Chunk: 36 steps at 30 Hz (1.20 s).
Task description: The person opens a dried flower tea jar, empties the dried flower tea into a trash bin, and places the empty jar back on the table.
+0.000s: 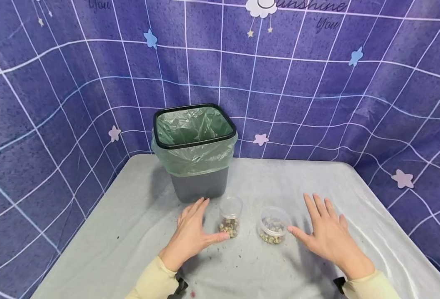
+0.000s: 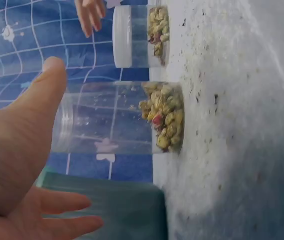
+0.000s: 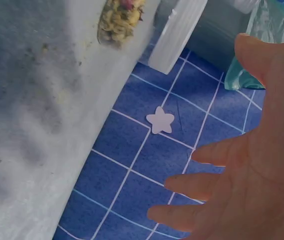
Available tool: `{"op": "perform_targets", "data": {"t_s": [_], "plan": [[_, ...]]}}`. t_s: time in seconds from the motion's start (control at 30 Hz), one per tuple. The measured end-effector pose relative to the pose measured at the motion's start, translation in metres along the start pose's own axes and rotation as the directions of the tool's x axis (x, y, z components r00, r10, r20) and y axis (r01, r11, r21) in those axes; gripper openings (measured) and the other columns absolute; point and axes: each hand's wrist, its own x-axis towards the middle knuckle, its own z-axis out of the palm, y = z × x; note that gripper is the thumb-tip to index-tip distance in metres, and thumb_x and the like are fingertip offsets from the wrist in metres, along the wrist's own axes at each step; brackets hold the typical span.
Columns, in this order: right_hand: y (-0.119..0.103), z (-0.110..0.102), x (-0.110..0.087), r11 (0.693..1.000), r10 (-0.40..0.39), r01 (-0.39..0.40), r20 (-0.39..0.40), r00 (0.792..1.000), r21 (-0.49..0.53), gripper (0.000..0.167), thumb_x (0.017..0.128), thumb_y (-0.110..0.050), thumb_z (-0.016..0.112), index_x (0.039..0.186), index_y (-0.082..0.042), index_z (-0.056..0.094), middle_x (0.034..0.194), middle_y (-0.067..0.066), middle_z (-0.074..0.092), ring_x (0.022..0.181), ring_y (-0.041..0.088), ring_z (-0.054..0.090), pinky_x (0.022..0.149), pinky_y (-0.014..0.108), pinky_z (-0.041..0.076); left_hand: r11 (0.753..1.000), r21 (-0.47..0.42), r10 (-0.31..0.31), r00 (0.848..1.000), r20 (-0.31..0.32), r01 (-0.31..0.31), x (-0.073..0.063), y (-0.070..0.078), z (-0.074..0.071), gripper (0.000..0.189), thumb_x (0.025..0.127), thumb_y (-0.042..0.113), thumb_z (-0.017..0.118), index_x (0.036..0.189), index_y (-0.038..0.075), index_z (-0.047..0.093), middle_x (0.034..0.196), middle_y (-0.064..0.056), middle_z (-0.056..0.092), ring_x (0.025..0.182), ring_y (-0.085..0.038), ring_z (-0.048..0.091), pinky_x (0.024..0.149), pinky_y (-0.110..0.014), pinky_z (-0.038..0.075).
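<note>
A tall clear plastic jar [image 1: 230,216] stands upright on the table, its bottom part filled with dried yellowish flower buds [image 2: 164,120] and a reddish bit. To its right is a shorter, wider clear jar [image 1: 273,226] with a whitish rim, holding similar dried buds. My left hand [image 1: 191,234] is beside the tall jar, fingers spread and straight, thumb near the jar's lower side. Right of the short jar, my right hand [image 1: 326,236] hovers with fingers extended and thumb tip close to the jar's side. Neither hand grips anything.
Behind the left hand stands a grey trash bin [image 1: 199,182] lined with a green bag [image 1: 194,160] under a black rim. Dark crumbs are scattered over the pale table cover [image 1: 138,249]. A blue grid-patterned curtain [image 1: 294,91] encloses the back and sides.
</note>
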Motion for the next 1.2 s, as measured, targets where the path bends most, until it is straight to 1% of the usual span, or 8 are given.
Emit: {"op": "perform_targets", "data": {"t_s": [0.1, 0.2, 0.33, 0.5, 0.63, 0.77, 1.03, 1.2], "plan": [[-0.001, -0.002, 0.008, 1.000, -0.004, 0.004, 0.007, 1.000, 0.010, 0.104, 0.091, -0.072, 0.059, 0.165, -0.010, 0.022, 0.164, 0.028, 0.028, 0.147, 0.059, 0.024, 0.098, 0.088, 0.022, 0.998, -0.069, 0.010, 1.000, 0.003, -0.010, 0.003, 0.000, 0.005, 0.115, 0.067, 0.065, 0.088, 0.156, 0.007, 0.042, 0.159, -0.016, 0.044, 0.145, -0.045, 0.039, 0.116, -0.065, 0.030], [-0.003, -0.005, 0.018, 1.000, -0.004, 0.004, 0.018, 1.000, 0.016, 0.104, 0.091, -0.073, 0.057, 0.166, -0.011, 0.019, 0.165, 0.027, 0.026, 0.148, 0.059, 0.023, 0.099, 0.088, 0.022, 0.991, -0.132, 0.009, 0.999, 0.032, -0.005, 0.005, 0.001, 0.010, 0.115, 0.068, 0.064, 0.088, 0.156, 0.006, 0.042, 0.156, -0.017, 0.046, 0.143, -0.045, 0.042, 0.114, -0.061, 0.036], [-0.008, -0.010, 0.031, 1.000, -0.007, 0.007, 0.022, 1.000, 0.028, 0.104, 0.092, -0.074, 0.055, 0.166, -0.012, 0.017, 0.166, 0.027, 0.024, 0.148, 0.058, 0.021, 0.101, 0.087, 0.020, 0.979, -0.206, 0.003, 0.998, 0.070, 0.011, 0.009, 0.002, 0.016, 0.113, 0.069, 0.065, 0.087, 0.155, 0.007, 0.042, 0.155, -0.016, 0.048, 0.140, -0.041, 0.047, 0.110, -0.058, 0.042], [-0.014, -0.017, 0.046, 0.998, -0.021, 0.020, 0.021, 1.000, 0.053, 0.103, 0.093, -0.074, 0.052, 0.167, -0.014, 0.012, 0.168, 0.026, 0.020, 0.150, 0.058, 0.018, 0.103, 0.086, 0.018, 0.961, -0.275, 0.002, 0.997, 0.073, 0.018, 0.013, 0.003, 0.025, 0.102, 0.071, 0.061, 0.088, 0.149, 0.010, 0.048, 0.146, -0.013, 0.056, 0.131, -0.036, 0.055, 0.104, -0.055, 0.048], [-0.021, -0.025, 0.058, 0.997, -0.036, 0.035, 0.010, 0.999, 0.073, 0.104, 0.093, -0.074, 0.052, 0.167, -0.013, 0.011, 0.168, 0.026, 0.019, 0.151, 0.056, 0.015, 0.104, 0.086, 0.017, 0.954, -0.301, 0.013, 0.997, 0.080, 0.012, 0.019, 0.005, 0.030, 0.089, 0.072, 0.054, 0.090, 0.142, 0.013, 0.053, 0.134, -0.009, 0.062, 0.124, -0.030, 0.060, 0.101, -0.052, 0.049], [-0.027, -0.030, 0.068, 0.996, -0.055, 0.054, 0.007, 0.998, 0.073, 0.104, 0.093, -0.075, 0.051, 0.166, -0.011, 0.014, 0.168, 0.026, 0.019, 0.152, 0.056, 0.015, 0.106, 0.084, 0.019, 0.954, -0.300, 0.026, 0.995, 0.094, 0.004, 0.024, 0.004, 0.033, 0.083, 0.073, 0.051, 0.090, 0.139, 0.015, 0.057, 0.122, -0.002, 0.066, 0.115, -0.024, 0.062, 0.096, -0.048, 0.051], [-0.035, -0.033, 0.080, 0.991, -0.080, 0.084, -0.033, 0.996, 0.108, 0.102, 0.094, -0.072, 0.054, 0.167, -0.015, 0.013, 0.168, 0.025, 0.021, 0.152, 0.055, 0.018, 0.109, 0.080, 0.021, 0.938, -0.347, 0.037, 0.995, 0.098, 0.000, 0.029, 0.003, 0.039, 0.071, 0.075, 0.045, 0.089, 0.131, 0.011, 0.063, 0.113, 0.004, 0.070, 0.103, -0.015, 0.066, 0.088, -0.039, 0.054], [-0.041, -0.036, 0.088, 0.984, -0.107, 0.116, -0.075, 0.991, 0.135, 0.100, 0.094, -0.069, 0.056, 0.167, -0.015, 0.015, 0.167, 0.025, 0.023, 0.152, 0.053, 0.019, 0.113, 0.076, 0.021, 0.938, -0.346, 0.025, 0.993, 0.120, 0.018, 0.032, 0.004, 0.039, 0.065, 0.076, 0.042, 0.088, 0.129, 0.015, 0.064, 0.107, 0.008, 0.070, 0.095, -0.011, 0.065, 0.084, -0.035, 0.053]]}}
